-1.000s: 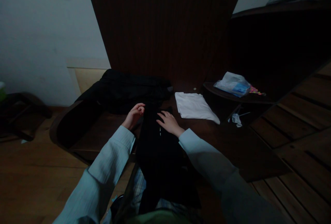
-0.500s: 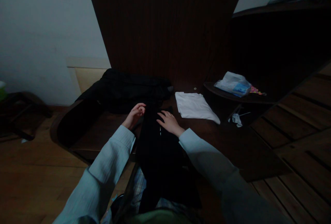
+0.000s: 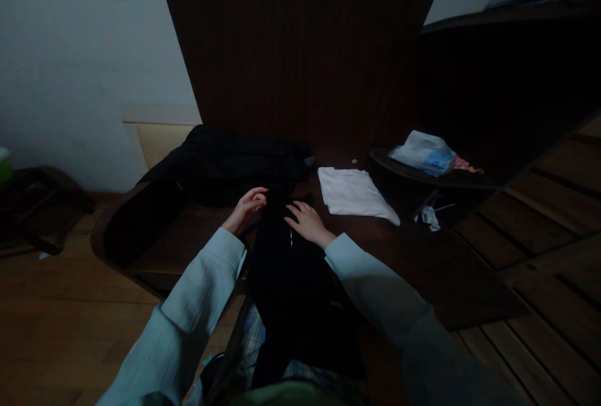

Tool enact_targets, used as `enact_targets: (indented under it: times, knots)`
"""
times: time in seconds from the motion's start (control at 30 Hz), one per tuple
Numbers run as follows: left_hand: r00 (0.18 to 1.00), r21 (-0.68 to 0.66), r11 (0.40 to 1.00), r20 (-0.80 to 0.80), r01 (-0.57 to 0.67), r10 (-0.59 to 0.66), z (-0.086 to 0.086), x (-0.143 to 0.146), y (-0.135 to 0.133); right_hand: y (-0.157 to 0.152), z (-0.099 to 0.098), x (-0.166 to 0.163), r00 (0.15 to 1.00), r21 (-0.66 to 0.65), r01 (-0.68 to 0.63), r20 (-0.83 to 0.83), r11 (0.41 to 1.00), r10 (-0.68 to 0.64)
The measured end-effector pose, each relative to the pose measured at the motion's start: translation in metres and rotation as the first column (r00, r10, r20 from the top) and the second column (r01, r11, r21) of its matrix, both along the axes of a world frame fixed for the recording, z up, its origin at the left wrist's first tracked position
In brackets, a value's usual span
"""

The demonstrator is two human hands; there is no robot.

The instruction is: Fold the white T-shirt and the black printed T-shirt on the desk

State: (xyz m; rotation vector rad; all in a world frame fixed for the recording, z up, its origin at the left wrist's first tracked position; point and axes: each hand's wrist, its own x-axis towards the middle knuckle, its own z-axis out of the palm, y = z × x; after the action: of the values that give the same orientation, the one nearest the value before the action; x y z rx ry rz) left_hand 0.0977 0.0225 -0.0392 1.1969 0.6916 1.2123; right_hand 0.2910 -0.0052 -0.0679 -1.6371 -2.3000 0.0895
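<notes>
A black garment (image 3: pixel 291 287) stretches from my lap up onto the dark wooden bench, with a small white mark on it below my right hand. My right hand (image 3: pixel 307 221) lies over its upper part, fingers spread and nothing gripped. At the garment's upper left edge, my left hand (image 3: pixel 246 209) has its fingers curled together on the dark cloth. The fabric there is too dark to show its folds. Just right of my right hand, a folded white cloth (image 3: pixel 354 192) rests on the bench.
A heap of black clothing (image 3: pixel 230 159) covers the bench's back left, by its curved armrest (image 3: pixel 110 231). On a small shelf at right sits a clear plastic bag (image 3: pixel 425 154) with white and blue contents. A dark wooden panel (image 3: pixel 300 49) rises behind.
My left hand has shifted very slightly to the right over the garment's edge. My right hand and the cloths look the same.
</notes>
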Motion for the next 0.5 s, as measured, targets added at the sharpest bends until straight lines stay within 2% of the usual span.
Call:
enact_targets:
  times: [0.27, 0.5]
  knots:
    - [0.989, 0.049, 0.989, -0.034, -0.142, 0.144, -0.001, -0.001, 0.003, -0.002, -0.002, -0.005, 0.997, -0.055, 0.012, 0.074, 0.998, -0.008]
    - [0.976, 0.073, 0.982, -0.125, -0.173, 0.181, -0.005, -0.004, 0.004, 0.010, 0.000, -0.002, 0.995, -0.109, 0.032, 0.095, 0.993, -0.022]
